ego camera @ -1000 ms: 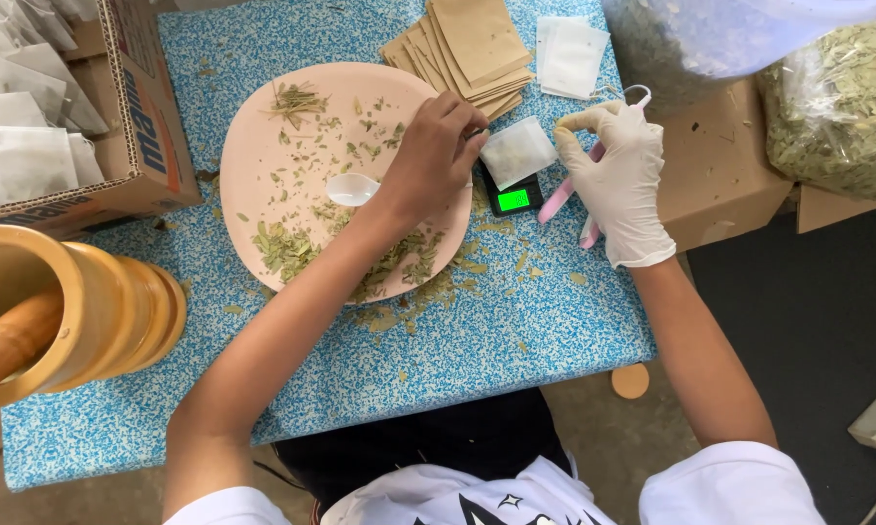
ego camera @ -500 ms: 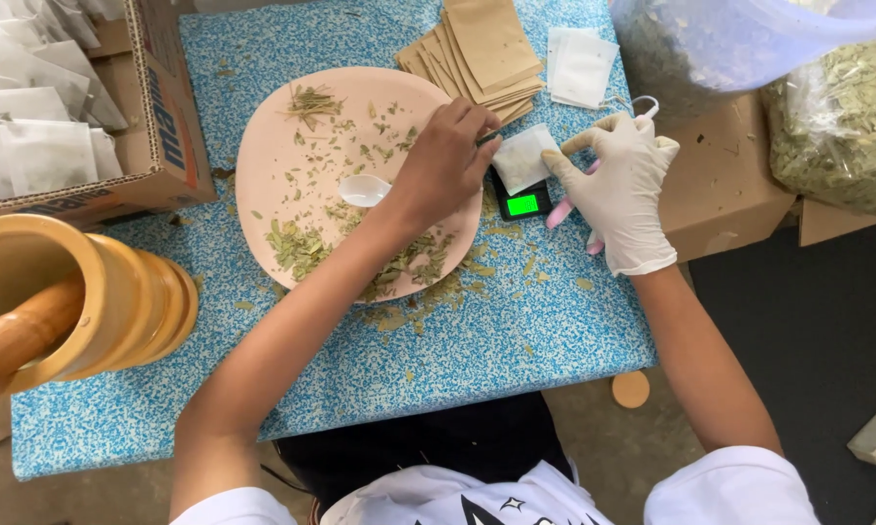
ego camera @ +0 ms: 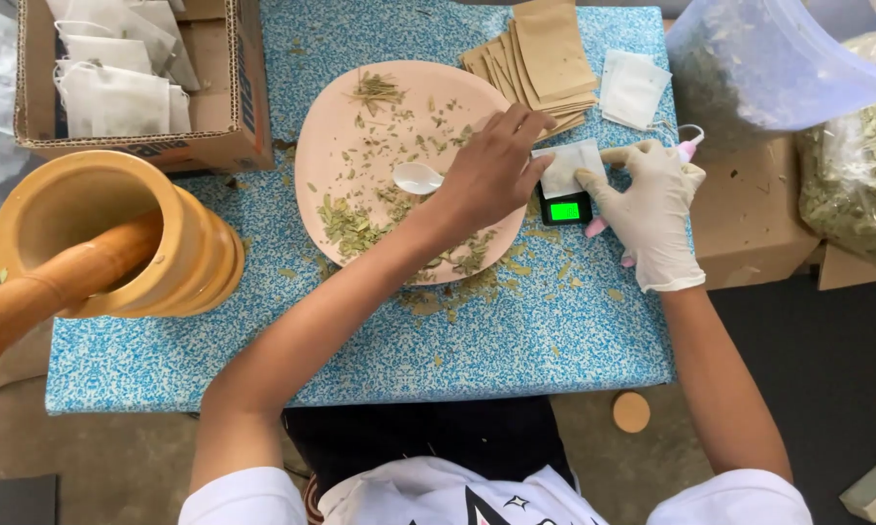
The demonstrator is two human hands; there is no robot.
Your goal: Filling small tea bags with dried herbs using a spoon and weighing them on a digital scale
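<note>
while both hands (ego camera: 496, 170) pinch a white sachet (ego camera: 566, 167), dried leaves litter the pink plate (ego camera: 326, 146).

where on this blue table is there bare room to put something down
The barest patch is the front strip of the blue table, between the wooden mortar and the right edge, with only a few leaf bits. The back is crowded: pink plate, brown envelopes, scale, both hands.

Bare left hand (ego camera: 491, 175) and gloved right hand (ego camera: 652, 199) pinching a small white sachet (ego camera: 566, 165) over the green-lit pocket scale (ego camera: 566, 210), just right of the pink plate (ego camera: 331, 146) of dried leaves.
</note>
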